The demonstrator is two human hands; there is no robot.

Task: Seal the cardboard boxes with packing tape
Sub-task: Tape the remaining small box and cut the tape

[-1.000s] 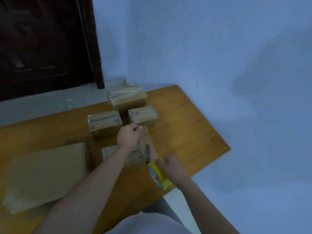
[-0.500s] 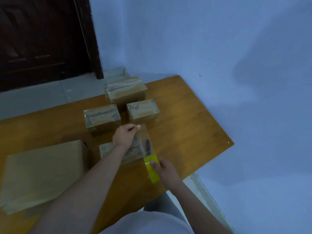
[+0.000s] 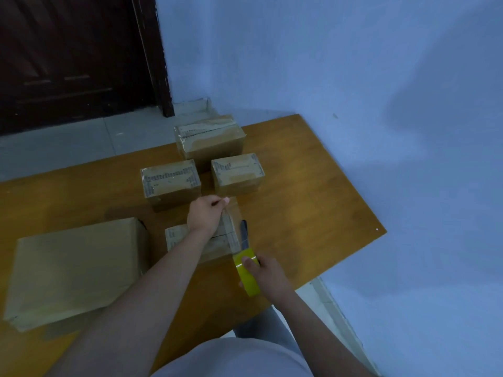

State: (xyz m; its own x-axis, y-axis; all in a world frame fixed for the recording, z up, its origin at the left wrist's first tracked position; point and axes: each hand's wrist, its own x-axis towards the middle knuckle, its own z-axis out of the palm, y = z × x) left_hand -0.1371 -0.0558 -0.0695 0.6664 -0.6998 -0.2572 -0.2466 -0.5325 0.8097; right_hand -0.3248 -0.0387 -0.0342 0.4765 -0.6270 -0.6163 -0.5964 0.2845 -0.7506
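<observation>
Nearest the body, right hand grips yellow tape roll, fingers curled round it, at the table front edge. Clear tape strip runs from roll across small box to left hand, whose fingertips pinch its free end. Film likely limp, sticky, prone to folding on itself; keep taut, hold by the end only. Beyond: three taped boxes. Large flat box sits left.
</observation>
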